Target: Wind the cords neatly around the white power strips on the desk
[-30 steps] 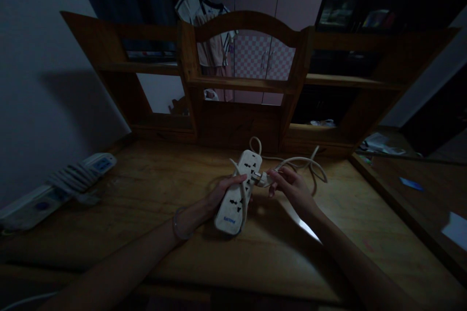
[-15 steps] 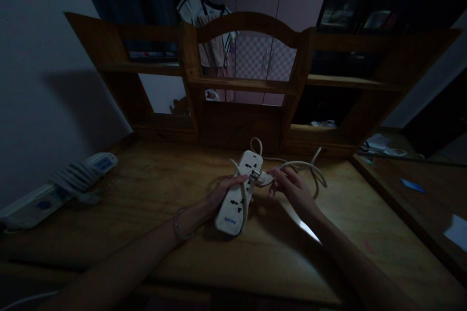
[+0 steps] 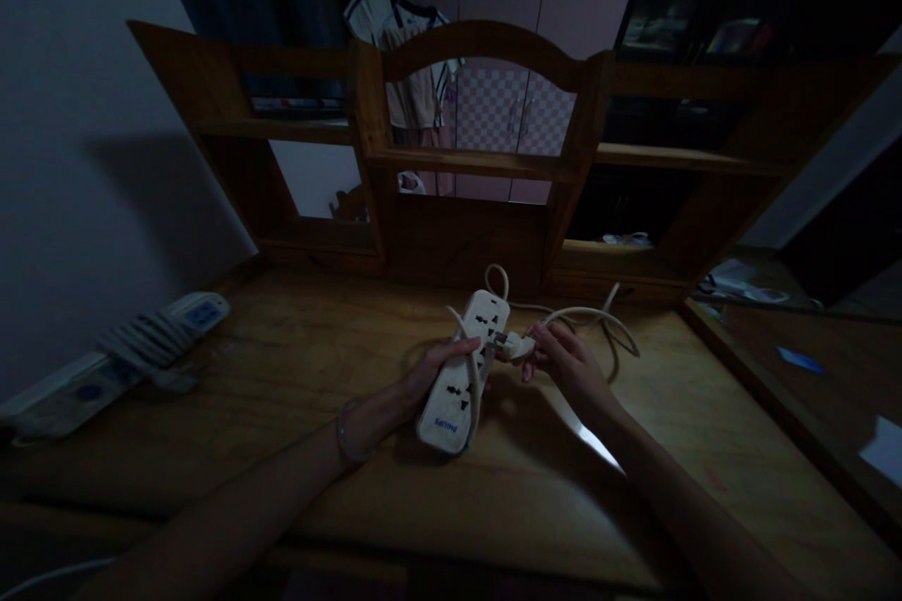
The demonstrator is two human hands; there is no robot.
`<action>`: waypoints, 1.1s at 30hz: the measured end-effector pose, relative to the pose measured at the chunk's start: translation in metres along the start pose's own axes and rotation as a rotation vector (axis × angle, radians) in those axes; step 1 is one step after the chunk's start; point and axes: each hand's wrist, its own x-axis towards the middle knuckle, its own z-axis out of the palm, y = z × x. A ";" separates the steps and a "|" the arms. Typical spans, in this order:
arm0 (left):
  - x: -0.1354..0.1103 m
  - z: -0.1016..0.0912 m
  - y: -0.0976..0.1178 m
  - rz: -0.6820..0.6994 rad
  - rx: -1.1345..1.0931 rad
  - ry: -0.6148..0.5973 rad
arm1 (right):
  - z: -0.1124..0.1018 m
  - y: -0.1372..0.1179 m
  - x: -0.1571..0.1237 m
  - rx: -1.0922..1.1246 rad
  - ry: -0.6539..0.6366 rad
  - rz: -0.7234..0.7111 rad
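Lengthwise, the power strip (image 3: 457,376) points away and slightly rightward, left hand (image 3: 428,372) gripping it, right hand (image 3: 569,364) pinching a plug (image 3: 517,346).

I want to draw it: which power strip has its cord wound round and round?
The left strip, by the wall: its cord circles it several times. The other strip, in the left hand, has only one stretch of cord lying on it.

Two bare forearms (image 3: 260,507), slim pale bracelet (image 3: 341,434) around left wrist (image 3: 367,425)
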 end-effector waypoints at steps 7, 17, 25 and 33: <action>0.001 -0.001 -0.002 0.007 0.009 0.076 | -0.001 0.002 0.001 0.029 -0.005 0.008; 0.000 0.000 0.000 -0.002 0.025 0.082 | 0.000 0.004 0.001 0.028 -0.020 0.057; 0.001 -0.001 -0.001 -0.001 0.027 0.077 | -0.002 0.006 0.001 0.031 -0.050 0.069; 0.002 -0.001 -0.002 -0.002 0.022 0.063 | 0.000 0.003 -0.001 -0.007 -0.079 0.072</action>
